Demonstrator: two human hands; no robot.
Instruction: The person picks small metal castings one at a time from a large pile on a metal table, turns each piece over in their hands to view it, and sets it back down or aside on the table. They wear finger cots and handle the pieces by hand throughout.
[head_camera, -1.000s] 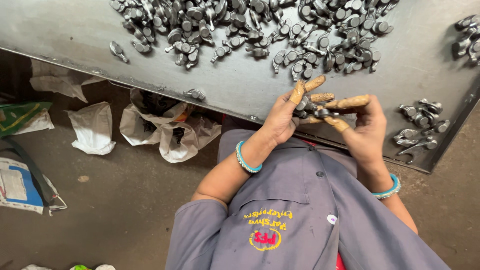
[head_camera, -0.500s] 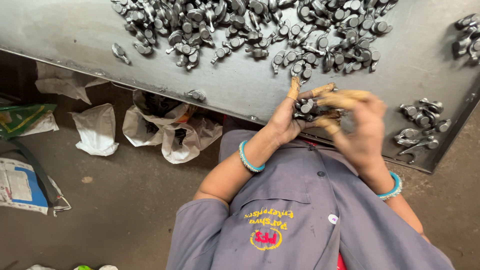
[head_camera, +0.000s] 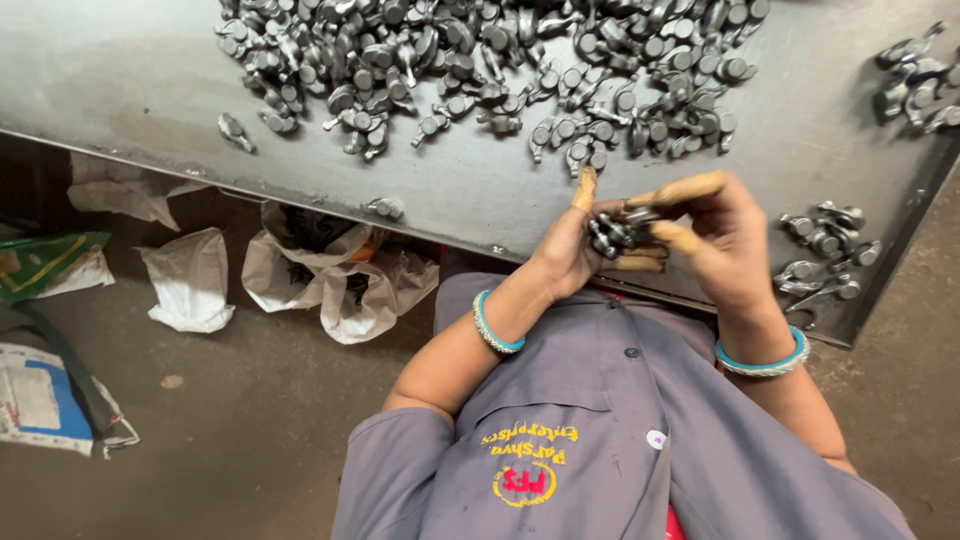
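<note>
My left hand (head_camera: 560, 262) and my right hand (head_camera: 735, 255) meet just above the near edge of a grey metal table (head_camera: 130, 95). Together they clasp a small cluster of grey metal parts (head_camera: 622, 233). Tan wraps cover several fingertips, and both wrists wear teal bangles. My left hand cups the cluster from below, with its thumb up. My right hand's fingers press on it from the right. A big heap of similar metal parts (head_camera: 500, 50) is spread over the table beyond my hands.
A small group of parts (head_camera: 825, 262) lies right of my hands, with another group (head_camera: 915, 75) at the far right. Two single parts (head_camera: 235, 130) (head_camera: 385, 208) lie near the table's edge. Crumpled plastic bags (head_camera: 320, 270) and a printed sack (head_camera: 40, 400) lie on the floor at the left.
My hands have stayed at the table's near edge. The fingers have shifted around the cluster of parts, and my right hand has closed in over it.
</note>
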